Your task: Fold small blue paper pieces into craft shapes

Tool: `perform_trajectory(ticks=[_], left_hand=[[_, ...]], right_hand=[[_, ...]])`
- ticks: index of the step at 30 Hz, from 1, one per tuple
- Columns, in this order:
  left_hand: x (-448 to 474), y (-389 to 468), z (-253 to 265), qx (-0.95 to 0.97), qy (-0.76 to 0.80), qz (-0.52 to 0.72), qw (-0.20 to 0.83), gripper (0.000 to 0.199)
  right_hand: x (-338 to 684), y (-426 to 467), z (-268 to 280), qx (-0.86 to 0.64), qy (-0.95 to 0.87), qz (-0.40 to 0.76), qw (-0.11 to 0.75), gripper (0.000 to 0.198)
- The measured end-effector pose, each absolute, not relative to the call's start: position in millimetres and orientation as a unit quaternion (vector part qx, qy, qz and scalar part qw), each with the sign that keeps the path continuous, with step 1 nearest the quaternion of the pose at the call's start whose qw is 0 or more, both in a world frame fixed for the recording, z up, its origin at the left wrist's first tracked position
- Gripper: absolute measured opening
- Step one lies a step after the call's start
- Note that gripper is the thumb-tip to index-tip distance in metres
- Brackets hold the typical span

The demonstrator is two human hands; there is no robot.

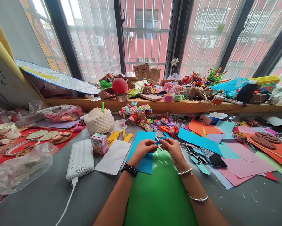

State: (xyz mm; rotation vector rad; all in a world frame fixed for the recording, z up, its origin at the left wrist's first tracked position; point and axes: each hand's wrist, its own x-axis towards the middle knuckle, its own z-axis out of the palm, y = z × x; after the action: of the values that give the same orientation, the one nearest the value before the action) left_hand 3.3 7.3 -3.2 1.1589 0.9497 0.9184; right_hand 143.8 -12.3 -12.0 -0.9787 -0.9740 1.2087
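Note:
Between my two hands is a small folded piece of blue paper point(160, 141), pinched from both sides. My left hand point(145, 150) grips its left end with thumb and finger. On the other side, the fingertips of my right hand point(171, 149) close on its right end. Below them lies a shiny green sheet point(162, 191). A flat blue paper sheet point(143, 166) sits partly under my left hand. Another blue strip point(199, 141) rests to the right, above a pair of scissors point(195, 156) and a phone point(217, 160).
To the left are a white power bank point(80, 160) with a cable, a small drink carton point(99, 143), white paper point(113, 157) and a netted coconut point(99, 121). Coloured paper point(245, 158) spreads at right. Paper flowers point(136, 112) stand ahead, below a crowded wooden sill point(84, 103).

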Motion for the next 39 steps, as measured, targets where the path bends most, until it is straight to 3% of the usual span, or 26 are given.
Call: perform_trajectory(ticks=[22, 39], left_hand=[[-2.7, 2.5, 13.6, 0.544, 0.435, 0.271, 0.664, 0.032], [0.9, 8.0, -2.2, 0.574, 0.411, 0.322, 0.631, 0.032]], right_hand=[[143.0, -12.8, -10.1, -0.441, -0.380, 0.466, 0.666, 0.022], [144.7, -13.5, -7.0, -0.457, -0.428, 0.454, 0.634, 0.025]])
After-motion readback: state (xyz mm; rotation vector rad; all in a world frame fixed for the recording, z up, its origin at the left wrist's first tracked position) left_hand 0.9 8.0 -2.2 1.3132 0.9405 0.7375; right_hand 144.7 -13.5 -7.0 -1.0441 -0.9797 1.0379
